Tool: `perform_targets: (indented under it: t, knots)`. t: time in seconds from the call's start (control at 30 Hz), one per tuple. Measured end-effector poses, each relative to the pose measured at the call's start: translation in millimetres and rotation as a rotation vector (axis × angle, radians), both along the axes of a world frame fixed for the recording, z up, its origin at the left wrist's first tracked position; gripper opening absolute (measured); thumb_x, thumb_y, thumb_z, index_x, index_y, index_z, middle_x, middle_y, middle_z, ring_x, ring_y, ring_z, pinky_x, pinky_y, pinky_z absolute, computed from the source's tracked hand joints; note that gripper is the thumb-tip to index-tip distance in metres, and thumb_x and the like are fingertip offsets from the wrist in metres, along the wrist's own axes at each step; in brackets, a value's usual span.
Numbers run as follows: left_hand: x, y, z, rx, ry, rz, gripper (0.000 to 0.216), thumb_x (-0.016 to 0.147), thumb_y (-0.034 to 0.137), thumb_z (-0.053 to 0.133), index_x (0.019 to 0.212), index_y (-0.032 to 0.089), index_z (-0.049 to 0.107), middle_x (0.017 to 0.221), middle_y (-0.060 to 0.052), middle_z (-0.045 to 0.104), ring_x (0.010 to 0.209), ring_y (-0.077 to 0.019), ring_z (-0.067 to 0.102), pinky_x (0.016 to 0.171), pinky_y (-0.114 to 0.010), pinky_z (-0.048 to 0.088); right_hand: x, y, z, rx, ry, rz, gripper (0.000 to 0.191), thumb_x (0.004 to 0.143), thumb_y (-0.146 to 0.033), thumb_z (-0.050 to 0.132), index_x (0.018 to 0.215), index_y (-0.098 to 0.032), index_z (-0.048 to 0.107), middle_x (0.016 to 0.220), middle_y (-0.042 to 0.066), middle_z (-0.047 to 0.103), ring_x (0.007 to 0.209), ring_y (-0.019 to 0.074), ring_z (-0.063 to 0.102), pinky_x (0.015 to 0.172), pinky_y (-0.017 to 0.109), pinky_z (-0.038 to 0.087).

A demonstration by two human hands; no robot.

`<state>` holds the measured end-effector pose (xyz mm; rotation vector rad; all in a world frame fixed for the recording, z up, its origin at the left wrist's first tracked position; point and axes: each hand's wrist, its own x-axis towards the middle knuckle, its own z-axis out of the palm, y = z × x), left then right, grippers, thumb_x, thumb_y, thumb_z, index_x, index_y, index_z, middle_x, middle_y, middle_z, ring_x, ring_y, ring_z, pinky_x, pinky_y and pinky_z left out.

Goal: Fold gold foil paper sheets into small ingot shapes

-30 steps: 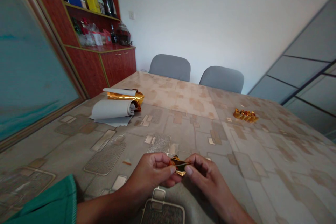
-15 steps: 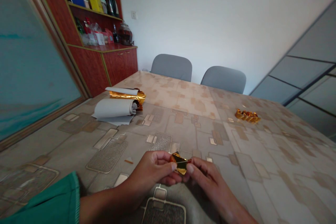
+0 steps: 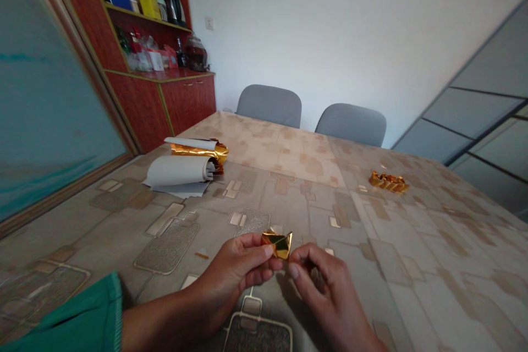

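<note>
From the wearer's head camera, a left hand (image 3: 243, 267) pinches a small folded piece of gold foil (image 3: 282, 247) between thumb and fingers, just above the near part of a patterned desk (image 3: 322, 198). The grip, at the piece's left end, seems chosen to steady it while leaving the angled right side exposed. The right hand (image 3: 330, 283) curls beside the lower right edge, thumb and forefinger close together; whether they touch or grasp the foil cannot be told. Loosely curled sheets (image 3: 177, 170), white outside with gold showing, lie at far left, perhaps to keep the space before the hands free. A pleated gold piece (image 3: 388, 182) rests well apart at right. The desk's covering bears rounded rectangles; beyond stand two gray chairs (image 3: 269, 104), a pale wall (image 3: 330, 27) and a red-brown cabinet (image 3: 190, 102) with laden shelves.
</note>
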<state>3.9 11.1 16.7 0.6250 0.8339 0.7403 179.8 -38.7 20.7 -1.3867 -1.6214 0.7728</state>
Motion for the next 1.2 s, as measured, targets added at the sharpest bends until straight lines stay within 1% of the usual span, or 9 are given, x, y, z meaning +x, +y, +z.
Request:
perform_targets:
  t: [0.2, 0.37, 0.53, 0.6, 0.77, 0.93, 1.03, 1.1, 1.2]
  knots:
    - [3.9, -3.0, -5.9, 0.092, 0.120, -0.058, 0.046, 0.058, 0.048, 0.093, 0.075, 0.014, 0.067, 0.065, -0.003, 0.073, 0.054, -0.0083, 0.060, 0.055, -0.018, 0.046, -2.5, -0.1, -4.9, -0.115, 0.072, 0.037, 0.026, 0.089, -0.039, 0.055, 0.069, -0.022, 0.056, 0.063, 0.000, 0.056, 0.058, 0.0158, 0.049, 0.053, 0.027, 0.037]
    - [3.3, -1.7, -6.0, 0.139, 0.190, -0.085, 0.042, 0.063, 0.048, 0.090, 0.078, 0.015, 0.069, 0.071, -0.005, 0.074, 0.065, -0.0161, 0.070, 0.064, -0.025, 0.054, -1.8, -1.4, -6.8, -0.123, 0.115, 0.025, 0.028, 0.090, -0.038, 0.056, 0.067, -0.022, 0.054, 0.063, 0.000, 0.054, 0.059, 0.0155, 0.046, 0.055, 0.028, 0.035]
    - [1.8, -0.2, -4.5, 0.153, 0.187, -0.089, 0.041, 0.064, 0.047, 0.090, 0.076, 0.015, 0.068, 0.067, -0.005, 0.074, 0.063, -0.0160, 0.070, 0.063, -0.024, 0.055, 2.2, -1.0, -1.0, -0.160, 0.162, 0.118, 0.030, 0.094, -0.041, 0.055, 0.071, -0.021, 0.058, 0.064, 0.000, 0.053, 0.060, 0.0147, 0.044, 0.054, 0.026, 0.033]
    - [1.2, 0.4, -4.6, 0.162, 0.194, -0.087, 0.041, 0.065, 0.047, 0.090, 0.075, 0.015, 0.068, 0.065, -0.005, 0.074, 0.061, -0.0156, 0.069, 0.062, -0.024, 0.054, 3.3, -0.6, -1.6, -0.149, 0.139, 0.128, 0.030, 0.095, -0.040, 0.053, 0.072, -0.021, 0.060, 0.064, 0.000, 0.053, 0.059, 0.0145, 0.044, 0.053, 0.026, 0.032]
    - [-0.2, 0.6, -3.4, 0.152, 0.198, -0.094, 0.041, 0.066, 0.047, 0.089, 0.079, 0.014, 0.069, 0.068, -0.006, 0.075, 0.061, -0.0154, 0.069, 0.062, -0.024, 0.054, 3.3, 0.4, -5.0, -0.051, 0.058, 0.062, 0.032, 0.096, -0.037, 0.053, 0.067, -0.022, 0.052, 0.061, -0.002, 0.049, 0.057, 0.0133, 0.042, 0.052, 0.026, 0.030]
    - [0.5, 0.9, -0.9, 0.116, 0.181, -0.092, 0.046, 0.061, 0.049, 0.091, 0.080, 0.014, 0.069, 0.068, -0.004, 0.075, 0.062, -0.0139, 0.070, 0.062, -0.022, 0.053, 7.5, 0.0, -1.6, -0.072, 0.139, 0.154, 0.039, 0.101, -0.044, 0.047, 0.070, -0.021, 0.056, 0.063, -0.002, 0.051, 0.058, 0.0135, 0.044, 0.053, 0.026, 0.033]
    - [1.0, 1.1, -0.2, 0.094, 0.160, -0.090, 0.050, 0.057, 0.050, 0.093, 0.080, 0.014, 0.068, 0.069, -0.003, 0.075, 0.062, -0.0127, 0.070, 0.059, -0.020, 0.052, 12.1, 0.0, 1.4, -0.028, 0.149, 0.101, 0.030, 0.100, -0.043, 0.050, 0.081, -0.022, 0.060, 0.068, -0.001, 0.055, 0.062, 0.0149, 0.050, 0.056, 0.026, 0.038]
    - [0.9, 1.7, -0.8, 0.096, 0.151, -0.095, 0.051, 0.057, 0.051, 0.093, 0.081, 0.013, 0.069, 0.072, -0.004, 0.076, 0.063, -0.0125, 0.070, 0.059, -0.020, 0.051, 14.5, 0.3, 3.0, 0.026, 0.134, 0.057, 0.015, 0.097, -0.038, 0.056, 0.099, -0.024, 0.062, 0.078, 0.000, 0.061, 0.069, 0.0166, 0.056, 0.060, 0.027, 0.043]
    - [-0.1, 3.6, -3.2, 0.142, 0.146, -0.126, 0.050, 0.059, 0.052, 0.092, 0.082, 0.013, 0.071, 0.075, -0.005, 0.076, 0.065, -0.0142, 0.071, 0.059, -0.021, 0.052, 15.9, 1.0, 4.3, 0.064, 0.020, 0.131, 0.019, 0.096, -0.029, 0.059, 0.114, -0.027, 0.063, 0.090, 0.001, 0.066, 0.077, 0.0178, 0.060, 0.067, 0.030, 0.046]
